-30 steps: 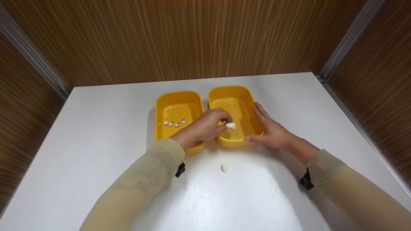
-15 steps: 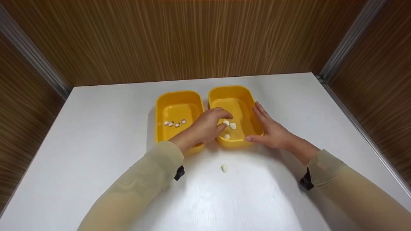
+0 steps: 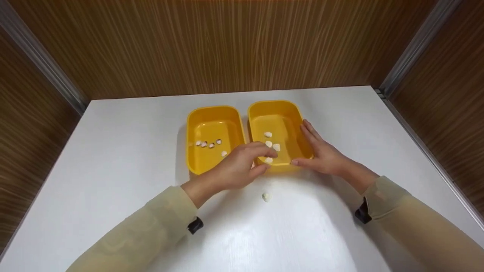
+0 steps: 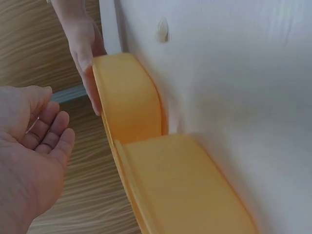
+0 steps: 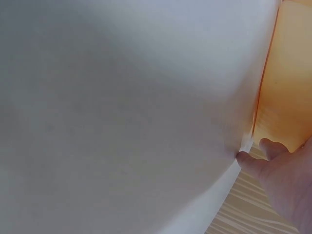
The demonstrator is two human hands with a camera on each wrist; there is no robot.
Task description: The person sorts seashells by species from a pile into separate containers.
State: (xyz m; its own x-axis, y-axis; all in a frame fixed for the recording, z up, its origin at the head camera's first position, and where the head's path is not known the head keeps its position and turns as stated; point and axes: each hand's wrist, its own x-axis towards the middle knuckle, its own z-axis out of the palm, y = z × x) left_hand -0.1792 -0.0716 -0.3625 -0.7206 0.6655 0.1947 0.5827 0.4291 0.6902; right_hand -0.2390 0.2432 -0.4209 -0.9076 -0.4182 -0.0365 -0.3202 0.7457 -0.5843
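Two yellow trays stand side by side. Several small, pale, shell-like pieces (image 3: pixel 268 134) lie in the right tray (image 3: pixel 275 102). The left tray (image 3: pixel 211 109) holds several purplish-white pieces (image 3: pixel 211 145) and one paler piece (image 3: pixel 224 153). My left hand (image 3: pixel 242 164) hovers over the near left corner of the right tray, fingers loosely bent, nothing visible in them; the left wrist view shows that hand (image 4: pixel 36 146) with a bare palm. My right hand (image 3: pixel 323 153) rests along the right tray's outer right wall, fingers extended, thumb at the near rim.
One pale piece (image 3: pixel 266 197) lies on the white table (image 3: pixel 287 230) in front of the right tray. A wood-grain panel (image 3: pixel 227 45) rises behind the table, with similar panels at both sides.
My left hand has let go of a white piece in the right tray and drawn back toward me, uncovering more pieces in both trays. My right hand keeps its place.
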